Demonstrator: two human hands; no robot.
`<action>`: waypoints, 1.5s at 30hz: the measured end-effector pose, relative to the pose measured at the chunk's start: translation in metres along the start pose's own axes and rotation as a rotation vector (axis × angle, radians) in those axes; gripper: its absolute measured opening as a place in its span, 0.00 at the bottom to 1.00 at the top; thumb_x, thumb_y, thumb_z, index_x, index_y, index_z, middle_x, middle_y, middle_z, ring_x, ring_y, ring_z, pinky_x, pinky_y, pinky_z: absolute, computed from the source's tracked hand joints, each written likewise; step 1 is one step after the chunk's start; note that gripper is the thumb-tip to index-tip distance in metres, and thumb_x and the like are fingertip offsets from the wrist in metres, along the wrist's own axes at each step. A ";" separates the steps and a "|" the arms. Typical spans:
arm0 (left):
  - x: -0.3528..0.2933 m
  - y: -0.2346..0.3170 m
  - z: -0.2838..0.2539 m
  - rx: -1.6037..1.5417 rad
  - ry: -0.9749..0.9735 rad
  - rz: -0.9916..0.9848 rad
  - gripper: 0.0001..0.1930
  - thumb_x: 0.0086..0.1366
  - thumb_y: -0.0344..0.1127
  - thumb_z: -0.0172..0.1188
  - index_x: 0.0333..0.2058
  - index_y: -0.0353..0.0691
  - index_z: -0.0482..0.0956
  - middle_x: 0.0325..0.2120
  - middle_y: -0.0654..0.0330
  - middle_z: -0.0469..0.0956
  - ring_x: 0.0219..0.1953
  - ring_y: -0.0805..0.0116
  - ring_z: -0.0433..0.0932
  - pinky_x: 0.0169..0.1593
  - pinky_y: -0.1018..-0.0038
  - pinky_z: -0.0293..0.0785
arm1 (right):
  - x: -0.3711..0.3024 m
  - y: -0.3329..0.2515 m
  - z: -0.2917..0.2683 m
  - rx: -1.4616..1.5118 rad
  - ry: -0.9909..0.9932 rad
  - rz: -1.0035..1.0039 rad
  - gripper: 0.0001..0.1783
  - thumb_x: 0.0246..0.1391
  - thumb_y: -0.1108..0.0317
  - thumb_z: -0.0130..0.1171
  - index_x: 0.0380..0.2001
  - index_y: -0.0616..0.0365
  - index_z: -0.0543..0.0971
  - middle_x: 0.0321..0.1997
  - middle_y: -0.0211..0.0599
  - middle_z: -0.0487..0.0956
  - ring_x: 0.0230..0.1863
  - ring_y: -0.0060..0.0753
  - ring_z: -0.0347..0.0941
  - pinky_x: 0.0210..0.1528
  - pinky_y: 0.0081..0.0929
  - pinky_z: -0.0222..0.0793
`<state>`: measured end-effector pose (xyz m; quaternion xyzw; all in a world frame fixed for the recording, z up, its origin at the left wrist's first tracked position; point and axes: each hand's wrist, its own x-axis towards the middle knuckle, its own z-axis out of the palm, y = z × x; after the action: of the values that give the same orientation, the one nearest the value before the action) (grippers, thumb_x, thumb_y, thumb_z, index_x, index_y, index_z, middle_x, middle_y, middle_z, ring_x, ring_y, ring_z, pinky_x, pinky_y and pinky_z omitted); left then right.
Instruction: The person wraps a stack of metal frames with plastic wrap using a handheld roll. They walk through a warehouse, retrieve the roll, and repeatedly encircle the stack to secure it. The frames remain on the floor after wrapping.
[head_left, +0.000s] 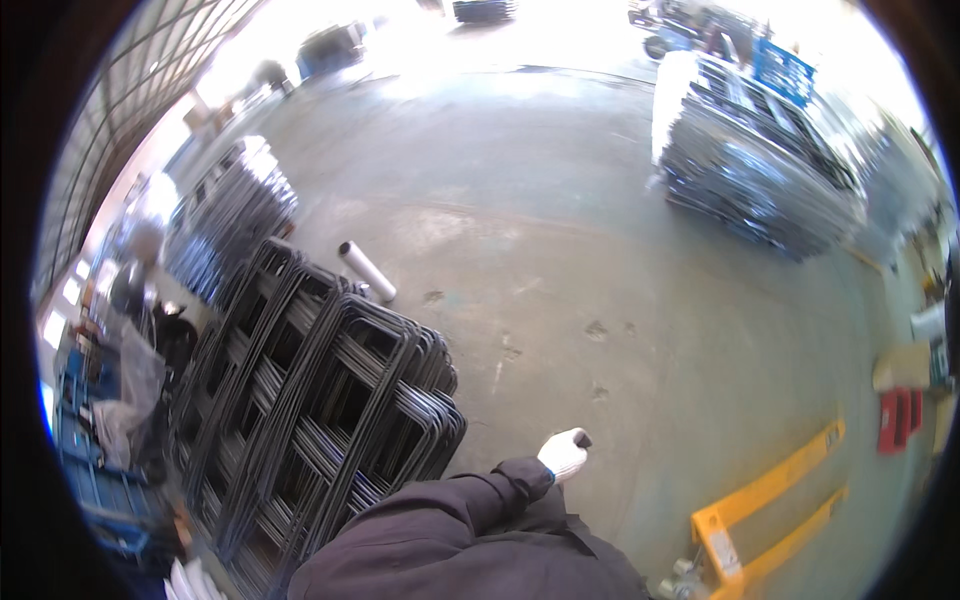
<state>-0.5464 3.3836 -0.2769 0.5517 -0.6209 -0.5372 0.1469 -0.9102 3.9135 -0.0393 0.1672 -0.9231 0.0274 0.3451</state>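
Observation:
My left arm, in a dark sleeve, reaches in from the lower edge and bends across the front of my body. At its end my left hand (563, 456), in a white glove, is closed above the concrete floor. A small dark patch shows at the fingertips; whether it is a held thing or part of the glove I cannot tell. Just left of the arm stands a large stack of dark metal tube frames (330, 375), leaning in nested rows. The hand is apart from the frames. My right hand is out of view.
A yellow pallet jack (770, 490) lies at the lower right. A white roll (367, 272) rests on the floor beyond the frames. Wrapped stacks stand at the far left (228, 215) and far right (755, 170). Red bins (898, 420) sit at the right edge.

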 end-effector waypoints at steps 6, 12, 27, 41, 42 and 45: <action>0.072 0.024 -0.116 0.041 0.018 -0.072 0.20 0.68 0.31 0.57 0.56 0.39 0.88 0.51 0.44 0.91 0.57 0.41 0.88 0.62 0.55 0.83 | -0.023 -0.262 0.176 0.322 -0.523 -0.085 0.21 0.61 0.52 0.74 0.46 0.59 0.91 0.47 0.49 0.92 0.44 0.58 0.89 0.50 0.54 0.84; 0.163 0.037 -0.219 -0.007 0.288 -0.032 0.18 0.71 0.31 0.56 0.54 0.36 0.86 0.50 0.40 0.90 0.55 0.38 0.88 0.61 0.53 0.83 | 0.009 -0.428 0.306 0.243 -0.810 -0.181 0.28 0.60 0.43 0.77 0.45 0.60 0.91 0.50 0.49 0.93 0.45 0.59 0.89 0.52 0.56 0.84; 0.289 0.072 -0.427 -0.041 0.846 -0.302 0.16 0.75 0.35 0.57 0.56 0.43 0.87 0.53 0.44 0.89 0.58 0.41 0.87 0.63 0.53 0.82 | 0.180 -1.088 0.479 0.740 -1.497 -0.504 0.14 0.68 0.59 0.71 0.44 0.59 0.85 0.30 0.42 0.87 0.28 0.43 0.83 0.35 0.44 0.79; 0.354 -0.117 -0.694 0.024 1.200 -0.486 0.08 0.73 0.36 0.63 0.48 0.46 0.85 0.45 0.47 0.89 0.51 0.40 0.88 0.55 0.48 0.84 | -0.043 -1.534 0.133 0.857 -1.473 -1.307 0.19 0.66 0.67 0.75 0.55 0.66 0.88 0.48 0.47 0.93 0.45 0.36 0.90 0.54 0.35 0.86; 0.360 -0.131 -0.718 0.089 1.193 -0.500 0.07 0.73 0.37 0.65 0.47 0.47 0.84 0.44 0.49 0.89 0.50 0.43 0.88 0.54 0.47 0.83 | -0.059 -1.546 0.114 0.824 -1.486 -1.362 0.20 0.65 0.66 0.75 0.56 0.66 0.88 0.50 0.49 0.93 0.48 0.38 0.91 0.57 0.36 0.85; 0.370 -0.152 -0.793 0.180 1.179 -0.587 0.09 0.74 0.37 0.65 0.49 0.45 0.85 0.45 0.49 0.89 0.51 0.44 0.87 0.57 0.51 0.84 | -0.098 -1.572 0.033 0.678 -1.536 -1.529 0.23 0.65 0.64 0.75 0.58 0.66 0.89 0.54 0.53 0.93 0.56 0.45 0.91 0.64 0.38 0.84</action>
<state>0.0197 2.6996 -0.2537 0.9096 -0.3029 -0.1090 0.2628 -0.3465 2.4551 -0.2300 0.7443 -0.4916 -0.0516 -0.4491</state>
